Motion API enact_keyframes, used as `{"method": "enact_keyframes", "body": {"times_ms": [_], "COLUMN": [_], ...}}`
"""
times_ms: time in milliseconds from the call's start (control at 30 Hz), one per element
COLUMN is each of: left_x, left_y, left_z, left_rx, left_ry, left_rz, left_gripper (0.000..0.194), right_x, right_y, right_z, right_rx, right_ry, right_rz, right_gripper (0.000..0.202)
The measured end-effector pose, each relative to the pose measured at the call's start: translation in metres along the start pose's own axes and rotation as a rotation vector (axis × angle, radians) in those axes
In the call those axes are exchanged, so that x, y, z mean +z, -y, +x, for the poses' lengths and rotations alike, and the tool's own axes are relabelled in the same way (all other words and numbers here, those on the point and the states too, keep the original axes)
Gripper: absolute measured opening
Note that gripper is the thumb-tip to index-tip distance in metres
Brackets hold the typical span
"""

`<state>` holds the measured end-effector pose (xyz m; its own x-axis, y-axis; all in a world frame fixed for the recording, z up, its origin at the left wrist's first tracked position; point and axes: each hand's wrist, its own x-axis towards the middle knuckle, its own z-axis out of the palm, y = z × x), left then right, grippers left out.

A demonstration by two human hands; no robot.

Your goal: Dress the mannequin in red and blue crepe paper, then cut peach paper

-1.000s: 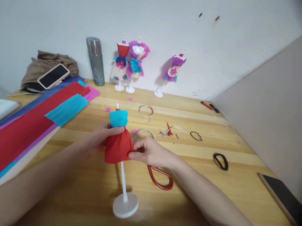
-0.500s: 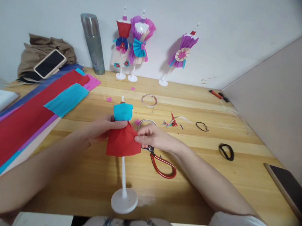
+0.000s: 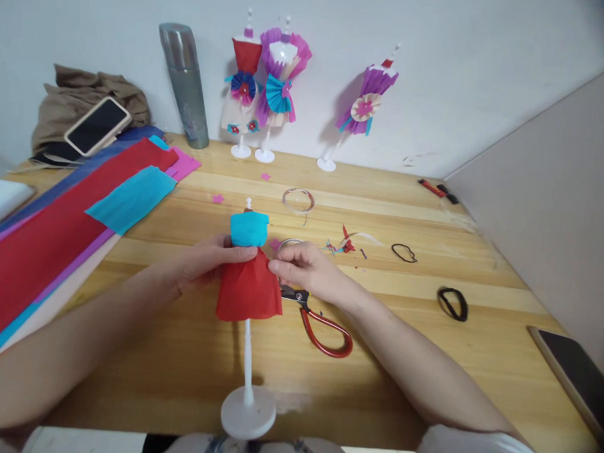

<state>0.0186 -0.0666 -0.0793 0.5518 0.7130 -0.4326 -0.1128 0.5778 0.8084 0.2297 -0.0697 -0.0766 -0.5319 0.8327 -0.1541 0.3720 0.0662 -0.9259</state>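
Note:
A small white dress-form stand (image 3: 248,364) is in front of me, its round base near the table's front edge. Blue crepe paper (image 3: 249,229) wraps its chest, and a red paper skirt (image 3: 249,291) flares below the waist. My left hand (image 3: 213,255) grips the form at the waist, thumb across the front and the other fingers hidden behind. My right hand (image 3: 305,270) pinches the skirt's upper right edge between thumb and fingers. Red-handled scissors (image 3: 327,331) lie on the table just below my right hand, their blades partly hidden.
Layered paper sheets (image 3: 41,242) cover the table's left side. Against the wall stand a flask (image 3: 188,88) and three dressed forms, one in purple (image 3: 367,99). Tape rolls (image 3: 298,200), paper scraps (image 3: 349,242), black bands (image 3: 453,304) and a phone (image 3: 570,378) lie rightward.
The dressed form has shifted slightly toward me and to the right. My right hand has moved up along the skirt's edge toward the waist, uncovering more of the scissors' pivot.

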Motion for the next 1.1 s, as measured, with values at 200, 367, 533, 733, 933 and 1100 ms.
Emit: {"method": "enact_keyframes", "body": {"times_ms": [200,367,533,733,933,1100], "left_x": [-0.001,-0.009,-0.011,-0.011,-0.012,-0.008], "left_y": [0.0,-0.002,-0.001,0.003,0.003,0.001], "left_z": [0.001,0.004,0.006,0.005,0.005,0.005], "left_rx": [-0.057,-0.126,-0.124,-0.144,-0.135,-0.159], "left_ry": [-0.029,-0.072,-0.045,-0.009,-0.014,-0.02], "left_rz": [-0.035,-0.13,-0.206,-0.197,-0.221,-0.171], "left_gripper": [0.03,0.035,0.03,0.03,0.029,0.032], "right_x": [-0.002,-0.001,0.015,0.028,0.029,0.03], "right_y": [-0.001,0.011,0.011,0.001,-0.002,-0.001], "right_z": [-0.003,-0.019,-0.025,-0.021,-0.021,-0.02], "right_rx": [0.009,-0.474,-0.737,-0.774,-0.829,-0.912], "right_ry": [0.02,-0.179,-0.252,-0.283,-0.386,-0.467], "right_rz": [0.054,-0.271,-0.621,-0.734,-0.668,-0.607], "right_gripper": [0.04,0.037,0.069,0.062,0.029,0.017]}}
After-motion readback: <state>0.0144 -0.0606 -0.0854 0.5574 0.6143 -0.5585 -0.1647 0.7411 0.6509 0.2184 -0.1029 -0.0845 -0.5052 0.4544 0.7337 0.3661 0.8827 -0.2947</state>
